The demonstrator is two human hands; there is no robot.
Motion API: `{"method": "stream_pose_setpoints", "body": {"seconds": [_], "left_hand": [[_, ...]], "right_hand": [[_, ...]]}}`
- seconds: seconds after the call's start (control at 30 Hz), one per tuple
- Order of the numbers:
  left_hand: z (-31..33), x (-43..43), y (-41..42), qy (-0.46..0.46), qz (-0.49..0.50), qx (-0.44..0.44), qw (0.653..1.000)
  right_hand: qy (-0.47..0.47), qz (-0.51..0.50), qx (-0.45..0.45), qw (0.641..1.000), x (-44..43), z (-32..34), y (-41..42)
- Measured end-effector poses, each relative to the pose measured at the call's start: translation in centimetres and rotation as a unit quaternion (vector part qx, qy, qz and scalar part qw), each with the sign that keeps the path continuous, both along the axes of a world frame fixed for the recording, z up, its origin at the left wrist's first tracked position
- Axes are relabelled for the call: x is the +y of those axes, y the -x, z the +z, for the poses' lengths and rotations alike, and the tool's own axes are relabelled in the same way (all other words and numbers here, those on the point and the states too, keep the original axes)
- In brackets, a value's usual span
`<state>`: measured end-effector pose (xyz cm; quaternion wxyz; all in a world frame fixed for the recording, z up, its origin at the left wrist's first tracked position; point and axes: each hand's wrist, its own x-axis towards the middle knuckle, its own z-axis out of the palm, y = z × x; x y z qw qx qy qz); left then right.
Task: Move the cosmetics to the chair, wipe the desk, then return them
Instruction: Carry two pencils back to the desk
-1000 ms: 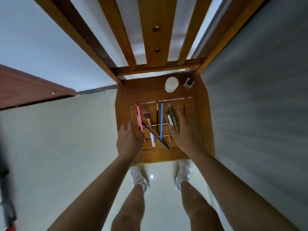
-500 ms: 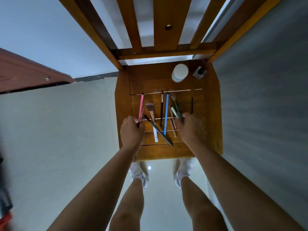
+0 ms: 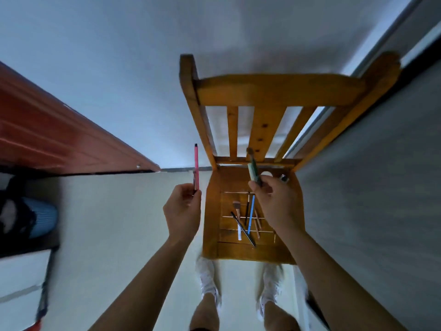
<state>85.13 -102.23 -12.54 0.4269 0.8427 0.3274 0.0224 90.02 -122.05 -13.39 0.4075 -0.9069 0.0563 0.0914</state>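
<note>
Pink pen point(image 3: 196, 163), green brush point(image 3: 253, 168) in hands point(image 3: 182, 211) point(image 3: 278, 204)

- pink pencil point(image 3: 196, 161): lower end hidden inside the left hand point(image 3: 182, 210).
- green brush point(image 3: 254, 166): handle end hidden inside the right hand point(image 3: 276, 204), which also covers most of a white jar point(image 3: 267, 173).
- small dark bottle point(image 3: 284, 178): too small to tell.
- white shoes point(image 3: 207, 275): motion-blurred.

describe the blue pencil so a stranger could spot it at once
Find the wooden chair by the wall. On its slatted seat lies a cluster of slim cosmetic sticks. The blue pencil is the only blue one, pointing toward the backrest, beside a slanting black pencil.
</note>
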Motion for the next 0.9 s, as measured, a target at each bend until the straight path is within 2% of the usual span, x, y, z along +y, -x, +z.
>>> {"method": "stream_pose_setpoints", "body": {"seconds": [0.07, 0.17, 0.37, 0.6, 0.77, 0.9], "left_hand": [[7.5, 2.0, 0.0, -0.009, 0.026, -0.05, 0.998], [15.6, 4.6, 1.4, -0.036, 0.059, -0.113, 0.991], [26.7, 9.8, 13.8, -0.072, 0.21, -0.221, 0.95], [32.1, 16.6, 33.5, -0.124, 0.372, -0.269, 0.88], [33.3, 22.7, 50.4, -0.168, 0.467, -0.281, 0.821], [33.5, 27.7, 62.3, -0.184, 0.545, -0.265, 0.774]], "right_hand": [[-0.033, 0.033, -0.04, 0.998, 1.5, 6.4, -0.7], [-0.074, 0.088, -0.083, 0.99, 4.3, 12.7, -1.8], [-0.172, 0.287, -0.111, 0.936, 14.7, 23.2, 1.2], [-0.241, 0.464, -0.139, 0.841, 29.0, 29.6, 15.3], [-0.273, 0.573, -0.136, 0.761, 41.3, 32.4, 29.7], [-0.274, 0.638, -0.112, 0.71, 50.5, 33.5, 41.3]]}}
